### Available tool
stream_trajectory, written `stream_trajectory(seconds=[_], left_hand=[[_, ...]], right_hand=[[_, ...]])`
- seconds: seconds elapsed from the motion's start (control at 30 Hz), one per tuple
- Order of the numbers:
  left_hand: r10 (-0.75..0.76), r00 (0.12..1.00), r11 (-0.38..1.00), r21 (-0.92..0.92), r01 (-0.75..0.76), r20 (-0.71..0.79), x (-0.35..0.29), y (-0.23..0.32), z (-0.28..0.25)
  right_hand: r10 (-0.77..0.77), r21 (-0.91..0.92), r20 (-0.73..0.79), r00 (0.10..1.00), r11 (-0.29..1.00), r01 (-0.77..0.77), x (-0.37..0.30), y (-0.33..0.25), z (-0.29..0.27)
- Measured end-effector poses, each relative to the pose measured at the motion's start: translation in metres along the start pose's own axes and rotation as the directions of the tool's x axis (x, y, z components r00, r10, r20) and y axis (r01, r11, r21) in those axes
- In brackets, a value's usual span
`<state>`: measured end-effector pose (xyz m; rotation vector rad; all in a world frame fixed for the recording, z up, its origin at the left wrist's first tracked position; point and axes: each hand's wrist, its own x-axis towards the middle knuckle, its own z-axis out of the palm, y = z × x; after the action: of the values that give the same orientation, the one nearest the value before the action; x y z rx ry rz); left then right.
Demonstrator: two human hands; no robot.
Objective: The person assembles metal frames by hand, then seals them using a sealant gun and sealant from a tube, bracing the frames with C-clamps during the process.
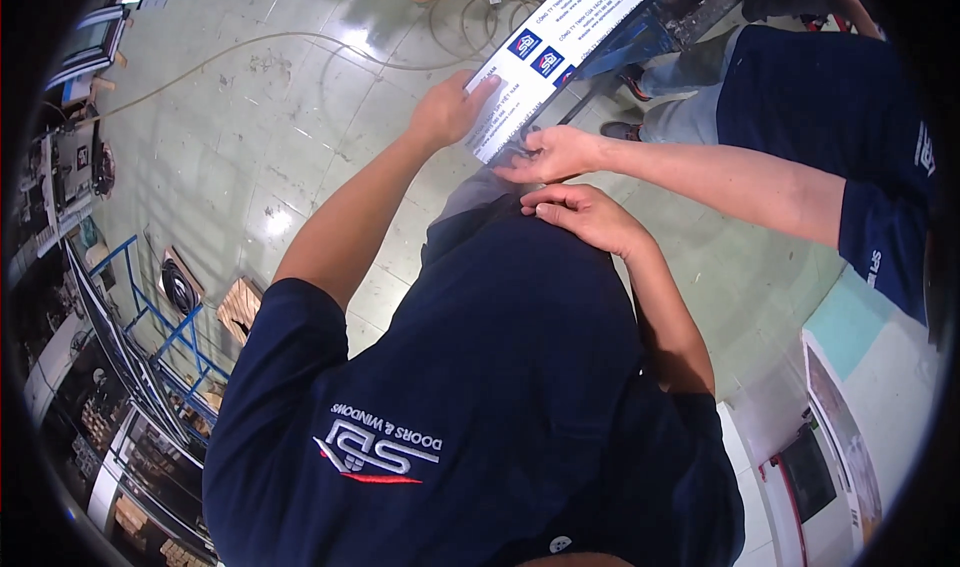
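While your left hand [455, 109] grips the left edge of a white, film-covered strip [590, 15] near its near end, a co-worker's hand [560, 154] reaches in from the right toward the near right corner, in the head view. Your left thumb appears to lie on the strip's printed face, the other fingers closed about its edge. Your right hand [592, 219] is loosely spread and visibly empty, against the front of your navy shirt [490, 337]. The strip slants up and right above the tiled floor [290, 167], where a pale hose [300, 34] runs and loops off its left edge.

With only one of your hands on the strip, its near end could tilt or slip if either person eased off unannounced; the co-worker's fingers, close to that end, might then be pinched. The hose could trip a careless foot.

The strip's far end is cut off at the top, and its support is unclear. The co-worker's fingertips are hard to make out, and whether they touch the strip cannot be told.
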<state>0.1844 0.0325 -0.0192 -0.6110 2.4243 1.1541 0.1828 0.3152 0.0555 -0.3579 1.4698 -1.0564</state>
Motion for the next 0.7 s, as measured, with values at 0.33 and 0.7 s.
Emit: stream_trajectory(seconds=[0.33, 0.7], left_hand=[[0.020, 0.989, 0.981, 0.193, 0.008, -0.144, -0.004, 0.008, 0.000], [0.047, 0.982, 0.972, 0.237, -0.003, -0.183, 0.001, 0.010, 0.000]], right_hand=[[-0.068, 0.167, -0.169, 0.983, 0.981, 0.097, -0.049, 0.053, 0.046], [-0.106, 0.285, -0.380, 0.919, 0.932, 0.225, -0.096, 0.094, 0.106]])
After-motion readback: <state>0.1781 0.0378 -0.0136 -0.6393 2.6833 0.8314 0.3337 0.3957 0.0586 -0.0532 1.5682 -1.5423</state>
